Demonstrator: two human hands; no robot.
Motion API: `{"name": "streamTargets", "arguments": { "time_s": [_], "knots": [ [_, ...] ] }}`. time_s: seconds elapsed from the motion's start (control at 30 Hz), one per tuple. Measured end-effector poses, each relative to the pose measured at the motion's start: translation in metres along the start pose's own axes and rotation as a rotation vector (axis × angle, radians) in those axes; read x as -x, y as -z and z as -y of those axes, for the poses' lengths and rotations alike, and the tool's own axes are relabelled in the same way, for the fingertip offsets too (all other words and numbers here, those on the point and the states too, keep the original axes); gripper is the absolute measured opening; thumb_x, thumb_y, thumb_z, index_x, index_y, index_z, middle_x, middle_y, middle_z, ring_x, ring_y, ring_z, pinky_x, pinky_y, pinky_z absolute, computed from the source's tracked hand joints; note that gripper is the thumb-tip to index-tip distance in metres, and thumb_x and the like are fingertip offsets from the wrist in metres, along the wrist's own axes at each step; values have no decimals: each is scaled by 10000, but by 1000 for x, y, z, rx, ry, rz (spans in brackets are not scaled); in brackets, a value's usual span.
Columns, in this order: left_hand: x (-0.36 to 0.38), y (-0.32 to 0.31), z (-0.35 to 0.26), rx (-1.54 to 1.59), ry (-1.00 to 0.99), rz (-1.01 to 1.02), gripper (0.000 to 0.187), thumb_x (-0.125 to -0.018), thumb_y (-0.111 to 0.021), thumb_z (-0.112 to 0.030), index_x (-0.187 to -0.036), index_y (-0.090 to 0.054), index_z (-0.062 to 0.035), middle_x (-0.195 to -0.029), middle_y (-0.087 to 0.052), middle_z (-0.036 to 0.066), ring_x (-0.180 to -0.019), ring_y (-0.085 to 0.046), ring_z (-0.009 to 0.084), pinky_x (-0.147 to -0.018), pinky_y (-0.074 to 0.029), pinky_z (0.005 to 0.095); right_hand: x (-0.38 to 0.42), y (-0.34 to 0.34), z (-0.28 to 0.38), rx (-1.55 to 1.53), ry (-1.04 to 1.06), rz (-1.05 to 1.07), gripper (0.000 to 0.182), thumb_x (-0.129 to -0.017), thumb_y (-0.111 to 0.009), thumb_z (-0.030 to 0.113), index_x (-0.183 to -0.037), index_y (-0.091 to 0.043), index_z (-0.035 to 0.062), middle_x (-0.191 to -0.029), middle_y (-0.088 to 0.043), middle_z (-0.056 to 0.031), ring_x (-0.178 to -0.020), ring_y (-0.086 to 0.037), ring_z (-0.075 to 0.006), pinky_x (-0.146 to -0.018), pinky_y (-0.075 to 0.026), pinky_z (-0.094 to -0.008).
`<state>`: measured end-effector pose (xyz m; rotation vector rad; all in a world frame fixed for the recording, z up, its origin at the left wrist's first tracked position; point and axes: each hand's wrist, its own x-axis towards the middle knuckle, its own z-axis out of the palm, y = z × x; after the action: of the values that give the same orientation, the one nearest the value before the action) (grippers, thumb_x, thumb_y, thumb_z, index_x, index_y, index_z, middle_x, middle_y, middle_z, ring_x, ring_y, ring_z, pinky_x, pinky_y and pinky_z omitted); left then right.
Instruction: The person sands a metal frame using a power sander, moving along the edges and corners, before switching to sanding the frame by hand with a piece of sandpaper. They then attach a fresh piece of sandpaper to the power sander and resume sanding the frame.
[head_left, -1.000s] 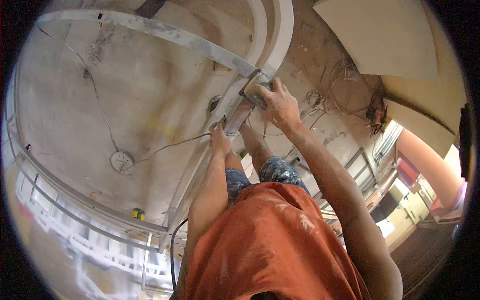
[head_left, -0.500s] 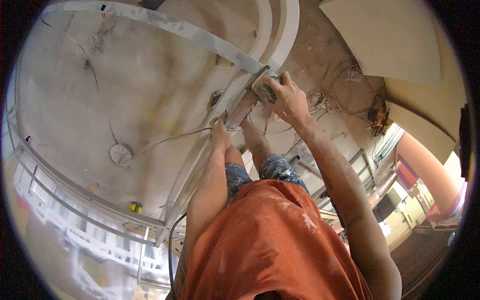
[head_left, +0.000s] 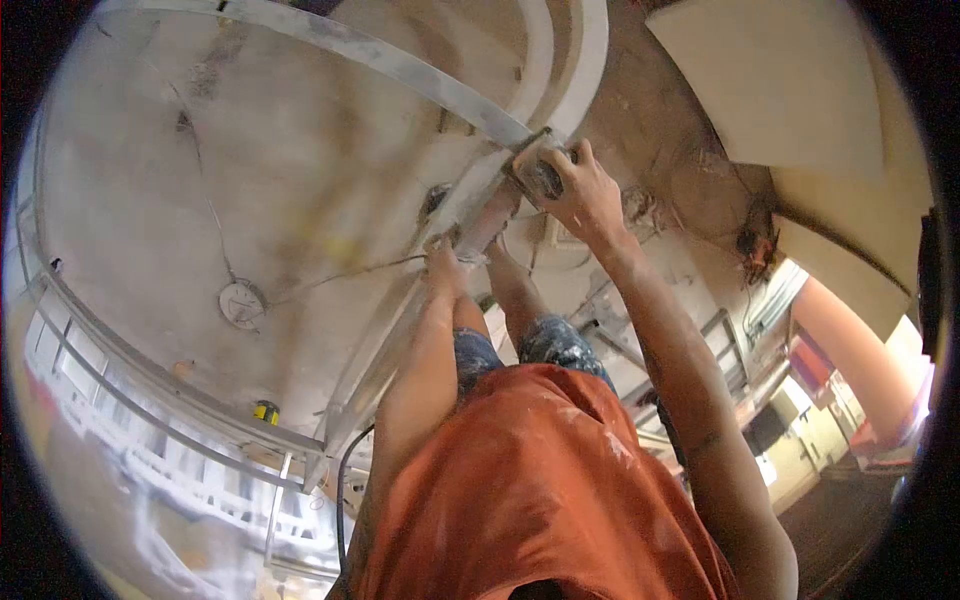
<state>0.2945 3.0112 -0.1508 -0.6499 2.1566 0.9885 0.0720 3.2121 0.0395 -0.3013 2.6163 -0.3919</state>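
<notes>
My right hand point(head_left: 580, 195) is closed around a dusty, block-shaped hand sander point(head_left: 535, 165) with a dark edge. The sander rests on the pale frame, near where a straight bar point(head_left: 375, 345) meets a curved rail point(head_left: 400, 75). My left hand point(head_left: 443, 258) is lower on the straight bar, its fingers bent around the edge by a thin cable point(head_left: 350, 270). Those fingertips are partly hidden and blurred. Beneath my hands are my legs, in paint-spotted shorts point(head_left: 560, 350).
A round whitish disc point(head_left: 242, 303) lies on the dusty floor at left, joined to the cable. A yellow-and-black tape measure or similar small item point(head_left: 266, 412) sits by the lower rail point(head_left: 180, 395). Tangled wires point(head_left: 757, 250) and large pale panels point(head_left: 780, 80) are at right.
My right hand and the sander have shifted slightly right and up in view. My left hand stays at about the same place on the bar. The view itself has moved slightly.
</notes>
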Motion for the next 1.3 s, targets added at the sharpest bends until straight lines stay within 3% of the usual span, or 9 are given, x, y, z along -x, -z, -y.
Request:
{"name": "streamTargets", "arguments": {
  "time_s": [0.23, 0.3, 0.57, 0.67, 0.87, 0.97, 1.07, 1.17, 1.3],
  "knots": [
    [8, 23, -26, -63, 90, -48, 539, -932, -650, -171, -1451, -524, -103, -1547, -363, 319, -1356, -477, 525, -1100, -420, 629, 0, 0, 6, 33, 11, 23, 515, -808, -801, 215, -1290, -620, 225, -1208, -555, -169, -1084, -652, -417, -836, -588, -512],
    [7, 22, -26, -62, 179, 62, 1017, -733, -898, -424, -1536, -415, -27, -1578, -333, 332, -1436, -403, 505, -1147, -401, 584, -4, -8, 8, 53, -10, -13, 527, -798, -810, 199, -1289, -619, 214, -1205, -554, -171, -1074, -653, -418, -830, -591, -511],
    [-5, 11, 2, 81, -81, -115, 1042, -685, -933, -468, -1556, -451, -159, -1571, -389, 294, -1420, -428, 496, -1138, -411, 605, -54, -3, 58, -22, 86, -180, 538, -793, -841, 281, -1286, -634, 216, -1211, -560, -189, -1012, -678, -434, -814, -590, -525],
    [24, 58, -47, 9, 198, -11, 992, -727, -911, -466, -1546, -464, -130, -1558, -436, 258, -1415, -435, 491, -1134, -428, 575, -69, -9, 74, -94, 157, -200, 548, -810, -799, 204, -1317, -600, 269, -1241, -549, -198, -1035, -656, -436, -818, -587, -516],
    [28, 97, -38, 422, -15, -95, 462, -883, -798, -396, -1179, -750, -45, -1200, -716, 220, -1137, -683, 367, -972, -530, 440, -73, -18, 97, -42, 236, -135, 607, -793, -798, 241, -1362, -590, 262, -1247, -564, -180, -1095, -656, -412, -833, -595, -514],
    [-9, 75, 61, 142, -251, -363, 402, -926, -761, -357, -1168, -739, -38, -1141, -738, 198, -1049, -700, 384, -926, -539, 446, -58, -16, 84, -60, 232, -66, 608, -807, -790, 262, -1378, -580, 261, -1276, -563, -186, -1102, -656, -415, -836, -600, -505],
    [28, 152, 41, 322, -277, -323, 365, -995, -664, -376, -1117, -732, -39, -1081, -735, 225, -1022, -684, 424, -907, -527, 476, -46, -17, 54, -145, 129, -110, 609, -807, -800, 269, -1375, -581, 255, -1278, -562, -188, -1084, -662, -427, -852, -592, -511],
    [45, 221, 23, 19, 96, -352, 443, -1031, -574, -444, -1095, -706, -26, -1070, -713, 262, -1016, -661, 471, -890, -514, 504, -39, 5, 24, -223, 87, -116, 631, -782, -826, 305, -1361, -587, 232, -1275, -558, -201, -1055, -666, -445, -879, -576, -527],
    [20, 302, 48, 78, 158, -654, 505, -1066, -486, -488, -1099, -674, -20, -1065, -702, 268, -1009, -646, 490, -866, -501, 537, -36, 54, 11, -421, -79, -133, 659, -734, -830, 317, -1345, -606, 212, -1236, -562, -207, -1052, -668, -446, -912, -567, -510]
  ]
}}
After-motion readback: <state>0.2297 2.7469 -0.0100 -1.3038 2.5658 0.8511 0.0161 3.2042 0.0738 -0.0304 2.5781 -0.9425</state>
